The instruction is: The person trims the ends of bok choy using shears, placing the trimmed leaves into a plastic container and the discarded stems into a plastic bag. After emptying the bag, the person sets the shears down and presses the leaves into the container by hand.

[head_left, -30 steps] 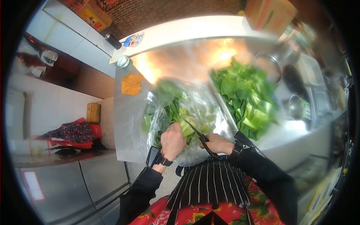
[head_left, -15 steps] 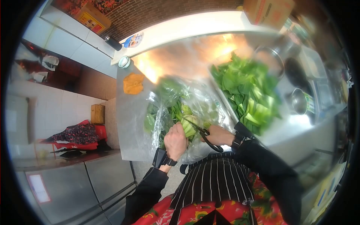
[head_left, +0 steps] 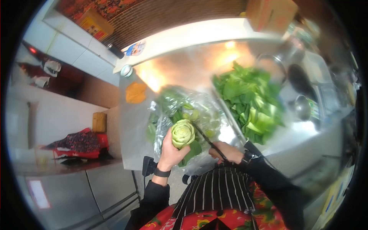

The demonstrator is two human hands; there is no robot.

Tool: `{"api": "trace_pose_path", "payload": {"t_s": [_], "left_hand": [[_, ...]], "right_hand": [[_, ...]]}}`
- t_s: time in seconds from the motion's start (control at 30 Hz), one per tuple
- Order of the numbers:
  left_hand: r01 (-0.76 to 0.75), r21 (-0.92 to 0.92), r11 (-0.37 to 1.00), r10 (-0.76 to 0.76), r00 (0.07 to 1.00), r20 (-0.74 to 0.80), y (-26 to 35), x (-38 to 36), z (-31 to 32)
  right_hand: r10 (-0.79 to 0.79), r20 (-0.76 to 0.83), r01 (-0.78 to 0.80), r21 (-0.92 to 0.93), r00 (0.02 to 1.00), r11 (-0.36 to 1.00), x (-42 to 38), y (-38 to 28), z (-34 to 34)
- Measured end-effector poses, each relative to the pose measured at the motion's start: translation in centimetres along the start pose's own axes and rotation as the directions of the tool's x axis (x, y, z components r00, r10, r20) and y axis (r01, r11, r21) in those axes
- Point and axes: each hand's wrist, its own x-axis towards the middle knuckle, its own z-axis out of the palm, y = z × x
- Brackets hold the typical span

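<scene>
A bunch of leafy greens point(head_left: 183, 133) is in my left hand point(head_left: 170, 153), its pale, layered base facing up toward the camera. My right hand point(head_left: 226, 152) is wrapped round the handle of dark scissors point(head_left: 211, 143), whose blades point up and left, close to the bunch's right side. Beneath them a clear plastic bag point(head_left: 207, 99) lies on the metal table point(head_left: 134, 119), with more greens and several small cut pieces in it. To the right, loose green leaves point(head_left: 249, 99) are heaped in a metal tray point(head_left: 230, 113).
An orange cloth point(head_left: 135, 92) and a small round container point(head_left: 126, 70) lie at the table's left. Metal bowls point(head_left: 303, 107) and plastic tubs point(head_left: 318, 67) stand at the right. A cardboard box point(head_left: 270, 15) rests on the white ledge point(head_left: 191, 30) at the back.
My left hand has turned the bunch so its base faces up, and raised it. The scissors have moved from across the bunch to its right side.
</scene>
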Motion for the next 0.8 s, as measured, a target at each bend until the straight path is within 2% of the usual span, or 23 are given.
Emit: {"api": "trace_pose_path", "payload": {"t_s": [0.07,0.1,0.17,0.2,0.3,0.33,0.4,0.43,0.5,0.53,0.57,0.6,0.63,0.67,0.7,0.77,0.8], "left_hand": [[-0.024,-0.187,0.982,0.034,0.998,0.052,3.5,1.1,2.0],[-0.034,-0.213,0.977,0.053,0.995,0.086,3.8,2.2,3.4],[-0.049,-0.1,0.994,0.066,0.982,0.178,4.2,3.9,6.3],[-0.056,-0.115,0.992,0.08,0.975,0.209,4.8,5.0,8.0],[0.177,-0.306,0.936,-0.032,0.905,0.425,7.5,8.6,13.7],[0.169,-0.304,0.937,-0.018,0.897,0.443,6.8,9.6,15.2],[0.024,-0.072,0.997,0.003,0.933,0.359,3.9,11.6,18.3],[0.012,-0.071,0.997,0.016,0.926,0.378,3.7,11.8,18.9],[0.076,-0.216,0.973,-0.004,0.949,0.316,3.3,11.9,19.7],[0.221,-0.295,0.93,-0.097,0.919,0.381,3.4,12.2,19.8],[0.231,-0.287,0.93,-0.102,0.911,0.4,2.8,12.1,20.2],[0.023,-0.072,0.997,-0.006,0.975,0.223,2.1,12.1,20.7],[-0.159,0.176,0.971,0.15,0.987,0.063,1.6,12.5,21.2],[-0.27,0.254,0.929,0.267,0.962,0.047,1.0,12.8,21.3],[-0.274,0.254,0.928,0.27,0.961,0.049,1.8,12.7,21.3],[-0.388,0.552,0.738,0.354,0.919,0.174,3.2,12.4,21.2],[-0.421,0.413,0.808,0.34,0.905,0.257,1.7,13.1,22.0]], "right_hand": [[-0.048,-0.027,0.049,0.041,0.998,0.998,0.3,1.6,0.6],[-0.069,-0.047,0.07,0.028,0.997,0.997,0.5,2.2,1.1],[-0.095,-0.087,0.094,-0.009,0.992,0.995,0.9,3.4,1.8],[-0.11,-0.102,0.108,-0.025,0.989,0.994,1.1,3.7,2.1],[-0.165,-0.133,0.157,-0.074,0.977,0.985,2.0,4.6,3.1],[-0.184,-0.141,0.173,-0.083,0.973,0.981,2.5,4.9,3.4],[-0.185,-0.168,0.174,-0.079,0.968,0.982,2.9,5.3,3.9],[-0.155,-0.188,0.145,-0.067,0.97,0.987,2.7,5.0,3.9],[-0.063,-0.221,0.057,-0.034,0.973,0.998,2.1,4.3,3.7],[-0.011,-0.214,0.016,0.019,0.977,1.0,1.4,3.8,3.3],[-0.002,-0.221,0.01,0.038,0.975,0.999,1.2,3.7,3.3],[-0.034,-0.217,0.038,0.015,0.976,0.999,1.1,3.8,3.4],[-0.072,-0.217,0.07,-0.018,0.974,0.997,1.1,3.8,3.0],[-0.073,-0.222,0.07,-0.018,0.972,0.997,1.1,3.7,2.9],[-0.07,-0.242,0.067,-0.02,0.968,0.998,1.2,3.5,3.3],[-0.069,-0.26,0.064,-0.025,0.963,0.998,1.4,3.5,3.3],[-0.082,-0.218,0.079,-0.025,0.973,0.997,1.4,3.5,3.2]]}}
